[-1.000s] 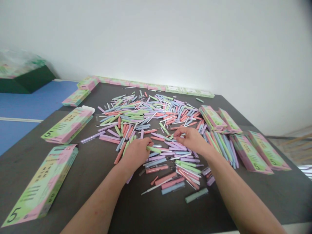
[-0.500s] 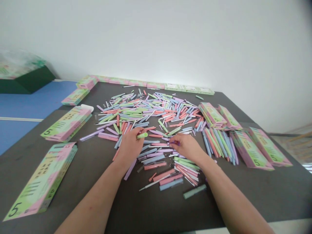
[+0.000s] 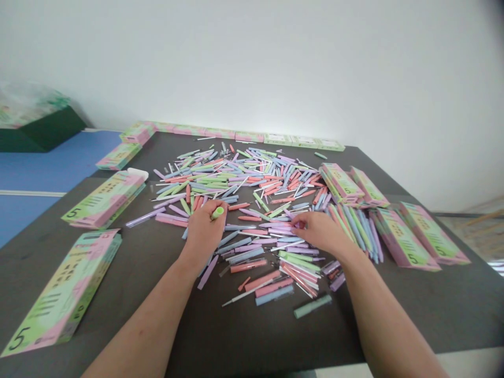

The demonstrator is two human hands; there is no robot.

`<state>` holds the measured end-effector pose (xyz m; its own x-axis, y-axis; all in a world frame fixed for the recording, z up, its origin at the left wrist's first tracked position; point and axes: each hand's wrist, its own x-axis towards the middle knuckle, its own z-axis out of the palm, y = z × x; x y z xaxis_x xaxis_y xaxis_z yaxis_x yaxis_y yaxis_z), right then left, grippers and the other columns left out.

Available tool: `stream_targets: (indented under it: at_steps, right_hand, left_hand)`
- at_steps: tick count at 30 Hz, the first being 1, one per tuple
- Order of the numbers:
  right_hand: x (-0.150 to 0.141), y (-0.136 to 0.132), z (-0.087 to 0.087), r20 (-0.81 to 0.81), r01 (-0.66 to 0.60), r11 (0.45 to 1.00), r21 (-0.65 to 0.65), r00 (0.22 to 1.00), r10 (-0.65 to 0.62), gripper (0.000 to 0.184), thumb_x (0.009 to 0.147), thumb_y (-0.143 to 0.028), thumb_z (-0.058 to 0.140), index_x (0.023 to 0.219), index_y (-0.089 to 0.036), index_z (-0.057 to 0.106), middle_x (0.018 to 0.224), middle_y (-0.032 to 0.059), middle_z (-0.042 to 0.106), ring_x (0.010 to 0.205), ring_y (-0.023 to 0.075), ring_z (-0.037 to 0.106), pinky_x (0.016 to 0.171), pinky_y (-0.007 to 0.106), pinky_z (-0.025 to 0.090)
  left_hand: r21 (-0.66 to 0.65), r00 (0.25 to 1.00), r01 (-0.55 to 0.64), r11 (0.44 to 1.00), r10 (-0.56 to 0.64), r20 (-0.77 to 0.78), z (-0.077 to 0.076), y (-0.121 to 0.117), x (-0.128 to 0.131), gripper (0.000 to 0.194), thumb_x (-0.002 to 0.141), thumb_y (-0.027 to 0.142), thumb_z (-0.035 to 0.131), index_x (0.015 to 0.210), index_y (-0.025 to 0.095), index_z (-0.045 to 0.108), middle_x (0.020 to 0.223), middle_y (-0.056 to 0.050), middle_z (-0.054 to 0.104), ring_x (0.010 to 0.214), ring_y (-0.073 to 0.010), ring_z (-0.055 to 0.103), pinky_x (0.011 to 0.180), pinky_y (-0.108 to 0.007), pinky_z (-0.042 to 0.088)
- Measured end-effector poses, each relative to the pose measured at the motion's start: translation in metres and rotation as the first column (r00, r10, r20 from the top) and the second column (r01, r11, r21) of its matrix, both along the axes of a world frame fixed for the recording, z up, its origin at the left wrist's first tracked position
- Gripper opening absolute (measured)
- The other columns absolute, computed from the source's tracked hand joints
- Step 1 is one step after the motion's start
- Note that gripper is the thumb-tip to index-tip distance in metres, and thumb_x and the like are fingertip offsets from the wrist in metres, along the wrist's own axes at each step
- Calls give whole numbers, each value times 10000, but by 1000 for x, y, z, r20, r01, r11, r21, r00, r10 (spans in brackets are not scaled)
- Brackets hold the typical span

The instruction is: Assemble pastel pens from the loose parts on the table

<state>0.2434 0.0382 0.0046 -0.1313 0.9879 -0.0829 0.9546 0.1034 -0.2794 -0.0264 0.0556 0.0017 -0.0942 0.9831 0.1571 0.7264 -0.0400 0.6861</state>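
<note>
My left hand (image 3: 205,230) is closed around a light green pen barrel (image 3: 217,212), whose open round end sticks out past the thumb. To its right, my right hand (image 3: 319,231) is low over the pile, thumb and forefinger curled together at the end of a purple pen part (image 3: 284,224). The fingers hide where they meet it. Loose pen parts (image 3: 252,173) in green, blue, purple and coral, with thin white refills, spread under and beyond both hands. Nearer me lie several coral barrels (image 3: 249,266), green ones (image 3: 301,261) and a grey-green cap (image 3: 313,306).
Right of my right hand, a row of sorted pens (image 3: 360,231) lies beside printed boxes (image 3: 413,236). More boxes stand at the left (image 3: 63,289) and along the back edge (image 3: 248,136). A dark green bin (image 3: 47,128) sits on a blue surface (image 3: 47,170).
My right hand has shifted right and slightly up, and the purple piece between its fingers shows less. My left hand moved slightly left, still holding the green barrel. The view shifted a little.
</note>
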Motion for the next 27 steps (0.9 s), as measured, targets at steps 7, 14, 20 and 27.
stream_targets:
  at_steps: [7,14,20,27]
  right_hand:
    - [-19,3,-18,-100,-65,997,40,993,69,178,813,-240,582,899,-209,736,776,26,719,695,174,623,652,262,408]
    - [-5,5,-13,-290,158,977,145,951,-110,249,811,-206,531,970,-197,722,894,30,742,684,156,630,667,261,441]
    - [6,3,0,-207,157,985,68,968,-140,236,749,-171,521,824,-202,742,684,-6,712,555,142,582,579,252,415]
    - [-13,-1,-7,-194,-84,996,28,977,87,242,757,-134,544,848,-210,755,921,20,749,826,187,665,779,274,460]
  left_hand:
    - [9,992,99,995,-98,-84,-8,0,3,320,878,354,430,923,202,708,840,-42,721,796,-213,624,685,-280,413]
    - [-17,987,143,990,-144,-74,-8,-4,7,325,883,370,432,924,199,706,900,-49,731,855,-218,642,678,-271,427]
    - [-5,982,179,984,-179,-60,-7,-5,8,333,889,366,436,988,211,713,883,-34,736,830,-203,645,680,-254,433]
    - [-18,982,179,984,-179,-56,-7,-6,9,329,885,372,439,959,204,712,859,-38,732,809,-205,642,689,-257,425]
